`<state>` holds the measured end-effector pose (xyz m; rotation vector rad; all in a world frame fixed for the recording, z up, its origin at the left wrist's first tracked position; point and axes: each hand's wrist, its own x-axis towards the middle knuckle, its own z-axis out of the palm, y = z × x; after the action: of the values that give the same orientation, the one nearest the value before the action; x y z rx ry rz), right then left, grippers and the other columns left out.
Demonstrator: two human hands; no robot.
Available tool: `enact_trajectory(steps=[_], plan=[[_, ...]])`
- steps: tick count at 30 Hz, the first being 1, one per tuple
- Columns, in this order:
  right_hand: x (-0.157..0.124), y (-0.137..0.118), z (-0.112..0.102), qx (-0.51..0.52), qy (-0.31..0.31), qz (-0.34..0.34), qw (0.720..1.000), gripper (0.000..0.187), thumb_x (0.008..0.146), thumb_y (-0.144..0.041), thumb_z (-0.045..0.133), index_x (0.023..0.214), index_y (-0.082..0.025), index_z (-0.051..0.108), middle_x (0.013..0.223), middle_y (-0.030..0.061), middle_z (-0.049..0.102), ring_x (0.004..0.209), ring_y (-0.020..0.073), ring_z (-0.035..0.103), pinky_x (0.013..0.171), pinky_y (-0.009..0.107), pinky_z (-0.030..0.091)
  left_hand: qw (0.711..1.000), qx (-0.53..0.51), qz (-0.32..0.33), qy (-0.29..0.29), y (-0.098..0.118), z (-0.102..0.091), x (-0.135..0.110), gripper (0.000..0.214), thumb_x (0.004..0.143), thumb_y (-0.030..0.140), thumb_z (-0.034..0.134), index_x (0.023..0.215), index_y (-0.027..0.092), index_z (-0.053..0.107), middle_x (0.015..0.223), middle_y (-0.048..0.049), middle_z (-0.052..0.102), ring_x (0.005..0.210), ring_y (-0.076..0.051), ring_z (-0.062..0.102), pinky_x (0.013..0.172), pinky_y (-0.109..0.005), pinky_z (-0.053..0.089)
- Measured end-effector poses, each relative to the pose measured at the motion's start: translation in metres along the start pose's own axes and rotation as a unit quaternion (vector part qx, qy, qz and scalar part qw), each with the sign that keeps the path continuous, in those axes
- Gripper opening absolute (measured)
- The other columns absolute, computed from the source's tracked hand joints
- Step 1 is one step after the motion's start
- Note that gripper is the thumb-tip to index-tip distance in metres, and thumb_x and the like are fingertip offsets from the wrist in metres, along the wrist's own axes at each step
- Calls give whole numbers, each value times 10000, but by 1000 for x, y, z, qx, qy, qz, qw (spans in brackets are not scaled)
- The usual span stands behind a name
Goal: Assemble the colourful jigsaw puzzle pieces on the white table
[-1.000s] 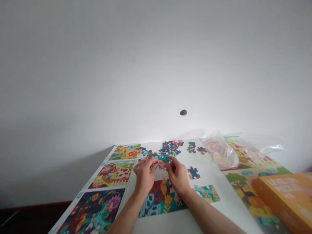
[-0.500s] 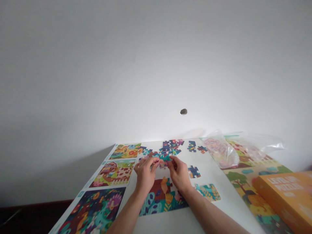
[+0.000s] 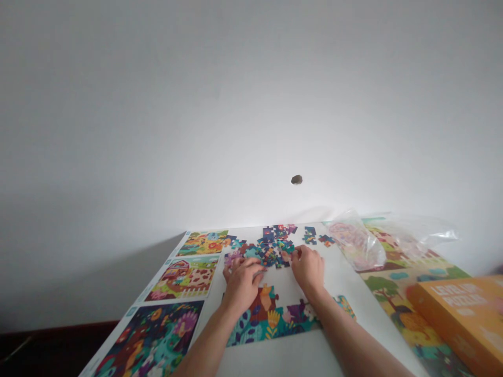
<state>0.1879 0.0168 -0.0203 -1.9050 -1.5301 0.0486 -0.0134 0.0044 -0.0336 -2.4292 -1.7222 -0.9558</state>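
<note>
A cluster of joined, multicoloured jigsaw pieces (image 3: 270, 254) lies on the white table (image 3: 298, 358), with my left hand (image 3: 242, 283) at its lower left and my right hand (image 3: 308, 269) at its right edge. The fingertips of both hands rest on the pieces, and neither hand visibly lifts anything. Below my hands is a larger assembled section of puzzle (image 3: 271, 317) with leaves and flowers, its right end partly under my right forearm. Loose dark blue pieces (image 3: 309, 235) lie farther back, with a small group of pieces (image 3: 277, 232) behind the cluster.
Several printed picture cards (image 3: 183, 277) lie along the table's left side. To the right are a crumpled clear plastic bag (image 3: 356, 243), a large illustrated puzzle sheet (image 3: 401, 293) and an orange puzzle box (image 3: 444, 314). A white wall rises behind the table.
My hands have moved apart and lowered onto the cluster, and the piece pinched between them no longer stands up. My right hand now covers the spot where a loose blue piece lay.
</note>
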Motion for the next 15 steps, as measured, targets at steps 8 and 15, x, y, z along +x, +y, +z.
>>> enact_trajectory(steps=[8,15], plan=[[2,-5,-8,-24,22,26,999,311,792,-170,573,1089,-147,660,1013,163,660,979,299,583,832,388,381,1000,2,-9,-22,2,-2,0,282,786,137,596,893,351,746,1106,-7,703,1049,-290,574,957,-512,366],[-94,-94,-78,437,-296,-196,827,368,984,-451,361,1131,-290,658,1015,29,674,915,205,615,769,343,501,1000,-9,9,-8,-5,-1,-1,413,761,15,495,903,308,749,1046,-13,728,1007,-266,605,931,-466,405]])
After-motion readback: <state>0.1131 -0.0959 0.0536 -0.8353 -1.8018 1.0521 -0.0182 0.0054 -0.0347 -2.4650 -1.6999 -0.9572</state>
